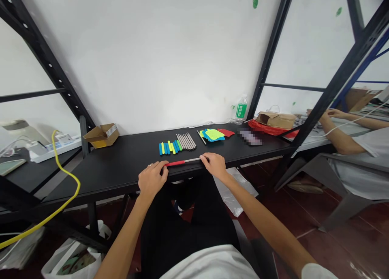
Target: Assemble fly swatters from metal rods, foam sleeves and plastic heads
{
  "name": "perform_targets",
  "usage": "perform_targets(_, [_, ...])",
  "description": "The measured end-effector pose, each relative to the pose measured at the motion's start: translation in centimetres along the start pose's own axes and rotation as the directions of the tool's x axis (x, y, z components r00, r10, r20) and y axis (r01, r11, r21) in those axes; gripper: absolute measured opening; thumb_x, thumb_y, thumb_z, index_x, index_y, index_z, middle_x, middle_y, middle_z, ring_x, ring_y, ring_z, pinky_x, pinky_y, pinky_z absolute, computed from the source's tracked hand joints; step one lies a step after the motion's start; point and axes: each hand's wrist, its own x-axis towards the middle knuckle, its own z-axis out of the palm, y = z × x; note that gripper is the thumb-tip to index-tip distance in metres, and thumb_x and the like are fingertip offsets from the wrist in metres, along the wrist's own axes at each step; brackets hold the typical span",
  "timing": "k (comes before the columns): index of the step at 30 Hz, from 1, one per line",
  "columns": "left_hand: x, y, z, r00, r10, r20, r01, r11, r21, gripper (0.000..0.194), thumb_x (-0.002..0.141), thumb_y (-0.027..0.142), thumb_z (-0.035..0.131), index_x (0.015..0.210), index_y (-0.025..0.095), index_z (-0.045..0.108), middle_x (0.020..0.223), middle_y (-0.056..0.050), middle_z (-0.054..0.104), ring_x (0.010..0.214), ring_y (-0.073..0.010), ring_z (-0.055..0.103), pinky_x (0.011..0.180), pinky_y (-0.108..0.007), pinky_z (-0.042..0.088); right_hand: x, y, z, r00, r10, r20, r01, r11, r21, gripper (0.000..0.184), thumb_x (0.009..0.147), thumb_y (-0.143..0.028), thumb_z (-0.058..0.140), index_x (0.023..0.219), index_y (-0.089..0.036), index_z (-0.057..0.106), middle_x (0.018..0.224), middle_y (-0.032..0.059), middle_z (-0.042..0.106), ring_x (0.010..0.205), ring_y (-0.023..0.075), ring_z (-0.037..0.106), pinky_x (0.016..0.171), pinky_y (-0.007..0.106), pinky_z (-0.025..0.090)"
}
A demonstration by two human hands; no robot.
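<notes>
My left hand [152, 178] and my right hand [214, 164] hold the two ends of a thin rod [182, 162] near the front edge of the black table [121, 165]. The rod's left part carries a red handle, gripped by my left fingers; its right part is bare metal, pinched by my right fingers. Further back lie a row of blue, yellow and green handles [170, 147], a row of bare metal rods [186, 141], and a pile of coloured swatter heads [214, 134] with a red one [226, 132] beside them.
An open cardboard box [101, 135] sits at the table's back left. A green-labelled bottle [241, 109] stands by the wall. Another person's arm [334, 129] rests on the bench at right. A yellow cable [65, 177] hangs at left. Black rack posts frame both sides.
</notes>
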Motion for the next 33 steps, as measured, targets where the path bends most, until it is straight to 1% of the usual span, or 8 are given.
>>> perform_targets(2, [0.0,0.0,0.0,1.000,-0.001,0.002,0.001,1.000,0.002,0.033,0.096,0.031,0.041,0.109,0.027,0.071,0.100,-0.002,0.076,0.091,-0.0198,0.066,0.067,-0.028,0.039,-0.5,-0.4,0.3,0.998,-0.043,-0.036,0.041,0.998,-0.056,0.036,0.102,-0.041,0.043,0.089,-0.025,0.072,0.086,0.0035,0.072,0.084,0.0187,0.063,0.065,0.027,0.033])
perform_targets(5, [0.0,0.1,-0.1,1.000,-0.008,-0.001,0.008,1.000,0.013,0.031,0.095,0.030,0.042,0.105,0.027,0.071,0.095,-0.001,0.076,0.087,-0.0194,0.065,0.065,-0.028,0.037,-1.1,-0.7,0.6,0.994,-0.073,-0.084,0.066,0.994,-0.083,0.037,0.103,-0.038,0.039,0.091,-0.025,0.072,0.086,0.0044,0.070,0.085,0.0191,0.060,0.068,0.029,0.034])
perform_targets(10, [0.1,0.2,-0.2,1.000,-0.019,0.014,0.018,0.999,0.036,0.028,0.093,0.028,0.043,0.099,0.025,0.070,0.092,-0.002,0.075,0.086,-0.0196,0.065,0.063,-0.028,0.036,-1.9,-1.1,0.9,0.984,-0.132,-0.124,0.122,0.989,-0.082,0.036,0.103,-0.034,0.039,0.107,-0.025,0.073,0.105,0.0067,0.069,0.090,0.0209,0.057,0.080,0.032,0.038])
perform_targets(17, [0.0,0.2,-0.2,1.000,-0.013,0.000,0.013,1.000,0.021,0.028,0.093,0.029,0.043,0.098,0.025,0.070,0.091,-0.002,0.075,0.085,-0.0203,0.064,0.063,-0.029,0.035,-2.5,-1.1,1.5,0.980,-0.147,-0.133,0.132,0.985,-0.111,0.037,0.103,-0.035,0.039,0.120,-0.026,0.070,0.118,0.0075,0.067,0.102,0.0244,0.056,0.090,0.037,0.038])
perform_targets(20, [0.0,0.2,-0.1,1.000,-0.024,0.004,0.024,1.000,0.013,0.026,0.092,0.032,0.045,0.096,0.025,0.070,0.088,-0.002,0.074,0.083,-0.0203,0.064,0.062,-0.029,0.033,-3.2,-1.2,2.1,0.976,-0.158,-0.152,0.138,0.981,-0.134,0.040,0.102,-0.035,0.039,0.132,-0.024,0.062,0.132,0.0085,0.062,0.114,0.0267,0.053,0.096,0.040,0.035])
perform_targets(25, [0.0,0.3,-0.2,0.997,-0.080,0.014,0.080,0.997,0.019,0.025,0.090,0.036,0.047,0.093,0.025,0.069,0.080,-0.003,0.071,0.081,-0.0209,0.063,0.061,-0.028,0.031,-4.1,-1.7,3.1,0.968,-0.135,-0.212,0.103,0.982,-0.156,0.051,0.102,-0.036,0.037,0.149,-0.017,0.043,0.152,0.0138,0.045,0.130,0.0308,0.043,0.105,0.046,0.031])
perform_targets(27, [0.0,0.4,-0.2,0.995,-0.094,0.019,0.093,0.995,0.020,0.024,0.089,0.037,0.048,0.091,0.025,0.068,0.077,-0.003,0.069,0.079,-0.0206,0.063,0.060,-0.028,0.031,-4.2,-1.9,3.3,0.967,-0.112,-0.230,0.078,0.986,-0.150,0.053,0.101,-0.035,0.036,0.150,-0.014,0.040,0.152,0.0158,0.043,0.131,0.0315,0.041,0.106,0.047,0.031])
perform_targets(33, [0.1,0.2,-0.6,0.997,-0.064,0.041,0.064,0.998,-0.011,0.020,0.089,0.038,0.050,0.090,0.025,0.066,0.074,0.000,0.066,0.076,-0.0184,0.062,0.060,-0.027,0.032,-4.1,-2.3,3.3,0.973,-0.092,-0.210,0.055,0.983,-0.173,0.053,0.102,-0.035,0.035,0.149,-0.010,0.040,0.145,0.0180,0.051,0.128,0.0314,0.044,0.107,0.047,0.029])
